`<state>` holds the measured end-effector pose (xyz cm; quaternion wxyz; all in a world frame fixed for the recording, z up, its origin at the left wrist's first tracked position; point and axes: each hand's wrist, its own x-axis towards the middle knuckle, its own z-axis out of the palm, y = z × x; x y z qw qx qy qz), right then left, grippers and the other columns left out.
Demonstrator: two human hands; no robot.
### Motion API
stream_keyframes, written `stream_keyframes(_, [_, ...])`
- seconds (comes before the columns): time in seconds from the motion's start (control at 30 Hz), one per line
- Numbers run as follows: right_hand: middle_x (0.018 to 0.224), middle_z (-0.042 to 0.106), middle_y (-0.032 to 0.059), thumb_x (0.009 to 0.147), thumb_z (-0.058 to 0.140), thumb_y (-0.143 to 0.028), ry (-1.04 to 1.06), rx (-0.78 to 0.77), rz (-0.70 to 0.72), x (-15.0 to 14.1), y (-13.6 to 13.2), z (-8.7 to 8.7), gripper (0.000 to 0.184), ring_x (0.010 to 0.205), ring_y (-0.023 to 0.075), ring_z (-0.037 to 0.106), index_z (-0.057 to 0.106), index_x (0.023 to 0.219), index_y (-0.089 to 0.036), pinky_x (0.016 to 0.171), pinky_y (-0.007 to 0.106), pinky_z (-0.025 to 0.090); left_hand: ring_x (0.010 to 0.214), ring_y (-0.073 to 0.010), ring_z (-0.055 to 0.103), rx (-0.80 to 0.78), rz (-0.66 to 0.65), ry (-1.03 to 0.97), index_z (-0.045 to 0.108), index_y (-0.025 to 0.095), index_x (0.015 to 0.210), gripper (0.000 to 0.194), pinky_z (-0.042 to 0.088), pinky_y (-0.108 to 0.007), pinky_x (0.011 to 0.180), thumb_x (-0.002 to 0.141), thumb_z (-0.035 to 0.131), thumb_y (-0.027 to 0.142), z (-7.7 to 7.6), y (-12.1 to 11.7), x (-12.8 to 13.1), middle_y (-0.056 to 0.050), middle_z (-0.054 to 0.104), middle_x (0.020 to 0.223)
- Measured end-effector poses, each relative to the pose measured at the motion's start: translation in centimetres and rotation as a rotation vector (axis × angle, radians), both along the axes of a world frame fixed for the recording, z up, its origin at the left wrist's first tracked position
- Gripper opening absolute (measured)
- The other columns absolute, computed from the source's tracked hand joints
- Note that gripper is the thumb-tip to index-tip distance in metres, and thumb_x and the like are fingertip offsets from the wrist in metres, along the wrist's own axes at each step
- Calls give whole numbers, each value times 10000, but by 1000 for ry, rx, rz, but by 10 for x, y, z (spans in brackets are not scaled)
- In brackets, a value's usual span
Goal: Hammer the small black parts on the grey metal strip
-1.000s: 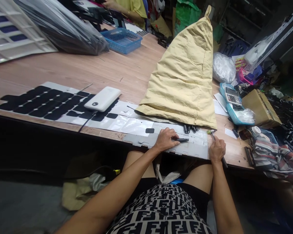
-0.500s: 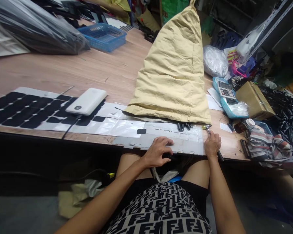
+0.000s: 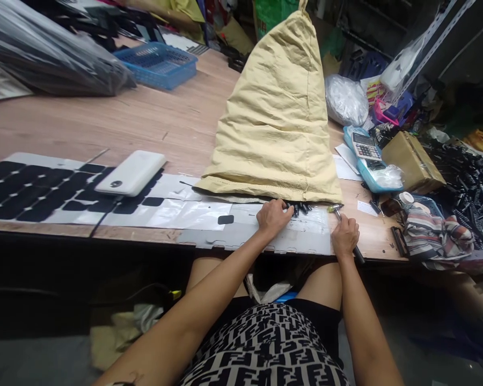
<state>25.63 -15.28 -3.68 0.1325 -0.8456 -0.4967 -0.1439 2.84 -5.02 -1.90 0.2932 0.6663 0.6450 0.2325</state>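
Observation:
My right hand [image 3: 345,235] is wrapped round a hammer [image 3: 359,254] with a dark handle, its small head lying just beyond my fingers on the table. At the hem of a large beige cloth bag [image 3: 276,118], my left hand [image 3: 274,220] reaches to a little group of short black cylindrical parts [image 3: 304,208]. Its fingers are bent together at the left end of that group; what they pinch, if anything, is hidden. Both hands are over a pale sheet [image 3: 241,239] along the table's front edge.
White power bank [image 3: 132,172] with a cable lies left on a sheet of black cut pieces [image 3: 28,185]. Behind are a blue basket [image 3: 161,64] and plastic-wrapped goods [image 3: 60,48]. To the right stand a calculator [image 3: 366,147], a cardboard box [image 3: 412,161], striped cloth [image 3: 434,233] and heaped black parts [image 3: 470,187].
My left hand has moved from the table's front edge forward to the small black parts, its fingers closing from a spread pose. My right hand keeps its hold on the hammer.

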Motion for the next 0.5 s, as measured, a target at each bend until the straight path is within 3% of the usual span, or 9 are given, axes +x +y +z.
stream_keyframes(0.1, [1056,573,111,976,449,-207,4,-3,6,0,-1,1,382,964,244,484,639,1307,-201,784,350,381,913,-320,659,-24,-4,32,725,232,845,241,472,-393,727,786,647,452,-1,2,-2,-87,754,917])
stream_keyframes(0.27, [1043,579,109,983,433,-216,-2,8,5,-2,0,3,370,946,242,485,651,1282,-201,769,345,375,912,-295,639,17,-54,58,718,247,811,166,461,-372,720,757,658,392,-9,-6,-29,-64,731,920])
stream_keyframes(0.5, [1041,580,111,976,437,-213,-20,25,11,-2,-1,1,370,928,236,481,656,1274,-201,761,345,363,972,-253,586,215,-380,-12,765,278,1018,242,428,-394,900,824,674,388,-35,-22,-66,-49,682,979])
